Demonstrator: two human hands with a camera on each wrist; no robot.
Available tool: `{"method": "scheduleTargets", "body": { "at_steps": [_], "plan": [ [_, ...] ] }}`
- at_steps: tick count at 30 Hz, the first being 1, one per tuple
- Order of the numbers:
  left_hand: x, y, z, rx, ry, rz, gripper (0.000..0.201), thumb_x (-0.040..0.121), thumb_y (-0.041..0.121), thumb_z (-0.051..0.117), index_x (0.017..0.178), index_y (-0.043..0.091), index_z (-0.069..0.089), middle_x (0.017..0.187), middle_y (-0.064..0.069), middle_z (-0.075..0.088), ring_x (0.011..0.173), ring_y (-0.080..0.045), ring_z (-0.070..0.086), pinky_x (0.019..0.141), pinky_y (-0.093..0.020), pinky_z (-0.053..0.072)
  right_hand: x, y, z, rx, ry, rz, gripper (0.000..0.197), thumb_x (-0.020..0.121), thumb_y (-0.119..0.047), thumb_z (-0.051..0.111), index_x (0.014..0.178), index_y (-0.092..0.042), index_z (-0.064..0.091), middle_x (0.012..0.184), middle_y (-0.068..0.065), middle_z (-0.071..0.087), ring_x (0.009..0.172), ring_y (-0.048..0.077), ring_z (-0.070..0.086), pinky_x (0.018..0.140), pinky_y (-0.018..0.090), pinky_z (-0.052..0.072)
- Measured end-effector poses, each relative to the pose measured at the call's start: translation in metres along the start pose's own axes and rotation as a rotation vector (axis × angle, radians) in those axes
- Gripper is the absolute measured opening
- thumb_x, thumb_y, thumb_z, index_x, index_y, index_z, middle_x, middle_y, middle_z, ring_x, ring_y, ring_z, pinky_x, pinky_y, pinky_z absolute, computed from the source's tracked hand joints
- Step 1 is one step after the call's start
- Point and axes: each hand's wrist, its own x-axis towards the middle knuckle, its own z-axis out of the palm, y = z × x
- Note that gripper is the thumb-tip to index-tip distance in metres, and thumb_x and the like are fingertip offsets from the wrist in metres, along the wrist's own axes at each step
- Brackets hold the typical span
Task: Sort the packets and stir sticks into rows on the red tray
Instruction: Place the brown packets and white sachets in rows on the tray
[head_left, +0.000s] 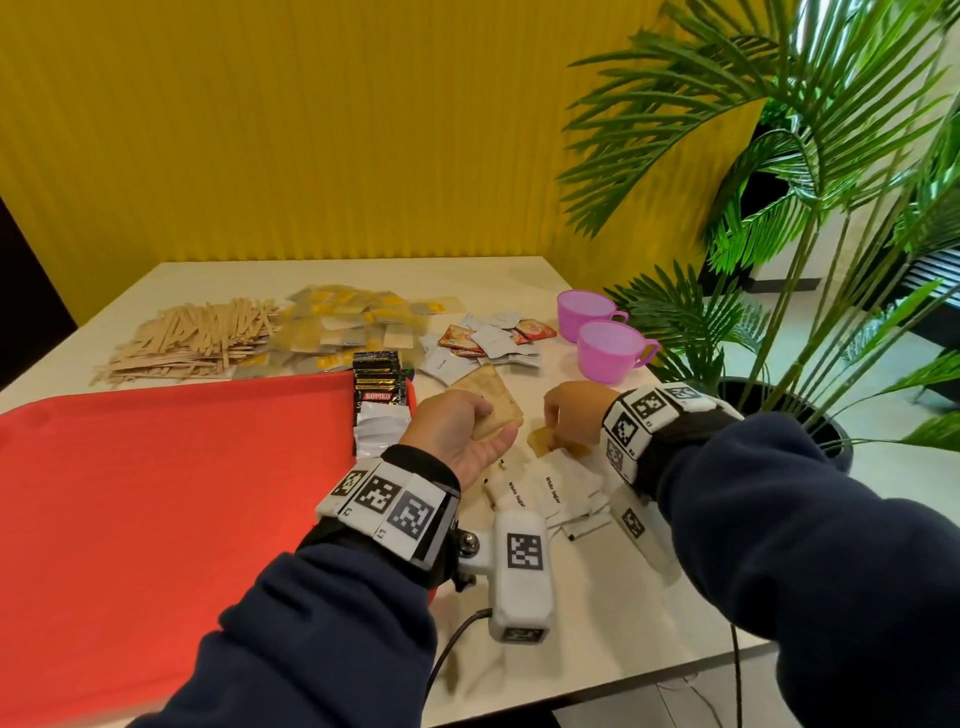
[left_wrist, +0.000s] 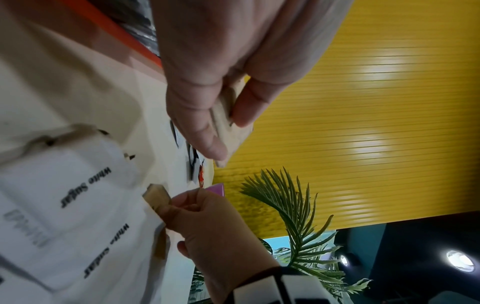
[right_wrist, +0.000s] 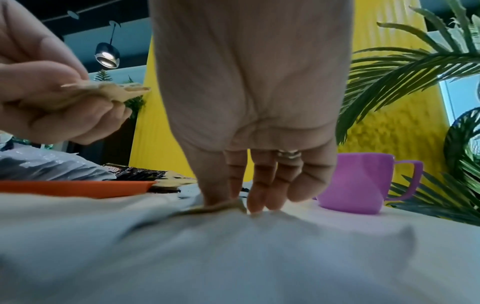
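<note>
- The left hand holds a bunch of brown packets in a closed grip, beside the red tray.
- The right hand pinches another brown packet off the table — still gathering.
- Next, probably: add it, then lay a row.

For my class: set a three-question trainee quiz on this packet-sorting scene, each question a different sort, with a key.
1. True or false: the left hand holds a stack of brown packets.
2. What is the right hand doing? A) gripping a purple cup B) picking a brown packet off the table C) resting on the red tray
3. Fill in: the white packets near the wrists read "White ____".

Key: 1 true; 2 B; 3 Sugar. The red tray holds only dark and white packets at its far right edge.
</note>
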Motion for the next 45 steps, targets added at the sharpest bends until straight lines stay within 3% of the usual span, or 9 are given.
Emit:
{"method": "scheduleTargets", "body": {
  "at_steps": [5, 8, 15, 19, 24, 30, 33, 38, 45],
  "plan": [
    [0.001, 0.003, -0.002, -0.004, -0.012, 0.008, 0.031, 0.094, -0.001, 0.041, 0.124, 0.004, 0.044, 0.129, -0.019, 0.044, 0.098, -0.033, 0.056, 0.077, -0.034, 0.051, -0.005, 0.001, -0.012, 0.084, 0.070, -0.083, 0.017, 0.089, -0.005, 0.047, 0.096, -0.011, 0.062, 0.101, 0.006, 0.058, 0.087, 0.018, 0.048, 0.072, 0.023, 0.040],
    [0.002, 0.004, -0.003, -0.043, -0.039, 0.014, 0.026, 0.093, 0.012, 0.049, 0.119, 0.011, 0.049, 0.109, -0.014, 0.053, 0.097, -0.028, 0.055, 0.080, -0.035, 0.051, -0.016, 0.004, -0.031, 0.261, 0.144, -0.159, 0.026, 0.086, 0.001, 0.048, 0.070, -0.019, 0.053, 0.077, -0.004, 0.056, 0.076, 0.013, 0.052, 0.058, 0.014, 0.040],
    [0.009, -0.001, -0.002, -0.031, -0.117, -0.036, 0.039, 0.089, 0.040, 0.049, 0.117, 0.013, 0.051, 0.107, -0.014, 0.057, 0.094, -0.026, 0.058, 0.066, -0.031, 0.050, -0.045, -0.002, -0.060, 0.591, 0.172, -0.326, 0.021, 0.090, -0.004, 0.055, 0.076, -0.021, 0.055, 0.065, -0.004, 0.056, 0.055, 0.005, 0.050, 0.046, 0.014, 0.041],
    [-0.002, -0.005, 0.007, 0.019, -0.227, -0.027, 0.011, 0.089, 0.010, 0.046, 0.093, 0.010, 0.056, 0.091, -0.013, 0.057, 0.085, -0.022, 0.054, 0.073, -0.031, 0.047, -0.048, -0.014, -0.055, 0.681, 0.164, -0.378, 0.018, 0.089, -0.003, 0.057, 0.080, -0.018, 0.056, 0.068, 0.000, 0.058, 0.055, 0.006, 0.055, 0.047, 0.011, 0.046],
    [-0.002, -0.008, 0.008, 0.094, -0.072, 0.009, 0.022, 0.085, -0.015, 0.035, 0.085, 0.003, 0.047, 0.101, -0.020, 0.045, 0.094, -0.032, 0.051, 0.060, -0.034, 0.051, -0.045, -0.004, -0.053, 0.923, 0.275, -0.247, 0.005, 0.090, -0.009, 0.059, 0.091, -0.013, 0.056, 0.073, -0.004, 0.059, 0.062, 0.004, 0.060, 0.052, 0.013, 0.049],
    [-0.007, -0.006, 0.011, 0.148, -0.077, 0.017, 0.017, 0.087, -0.010, 0.040, 0.078, 0.001, 0.047, 0.082, -0.015, 0.045, 0.077, -0.028, 0.052, 0.059, -0.026, 0.050, -0.060, 0.022, -0.033, 0.150, -0.168, 0.048, 0.043, 0.091, -0.037, 0.054, 0.121, -0.006, 0.055, 0.101, 0.006, 0.062, 0.093, 0.020, 0.057, 0.084, 0.030, 0.049],
    [-0.008, -0.005, 0.015, 0.190, -0.068, 0.021, 0.019, 0.087, -0.013, 0.037, 0.077, 0.002, 0.046, 0.080, -0.015, 0.045, 0.069, -0.026, 0.052, 0.052, -0.021, 0.048, -0.068, 0.020, -0.021, 0.149, -0.267, 0.065, 0.056, 0.090, -0.045, 0.053, 0.129, -0.005, 0.049, 0.121, 0.010, 0.058, 0.102, 0.023, 0.058, 0.088, 0.030, 0.047],
    [-0.008, -0.006, 0.017, 0.235, -0.049, -0.008, 0.021, 0.086, -0.014, 0.032, 0.080, 0.003, 0.043, 0.082, -0.016, 0.045, 0.068, -0.025, 0.049, 0.060, -0.026, 0.045, -0.050, 0.022, -0.013, 0.473, -0.131, 0.022, 0.056, 0.084, -0.021, 0.067, 0.134, -0.016, 0.040, 0.085, 0.003, 0.057, 0.062, 0.015, 0.054, 0.059, 0.024, 0.049],
    [-0.003, -0.015, 0.010, 0.292, -0.038, -0.125, 0.018, 0.084, -0.013, 0.039, 0.082, 0.004, 0.046, 0.099, -0.017, 0.043, 0.102, -0.035, 0.050, 0.078, -0.045, 0.048, -0.046, 0.025, -0.018, 0.679, -0.130, 0.023, 0.031, 0.095, -0.007, 0.046, 0.124, -0.015, 0.051, 0.084, 0.004, 0.056, 0.070, 0.013, 0.053, 0.073, 0.026, 0.051]
  ]
}}
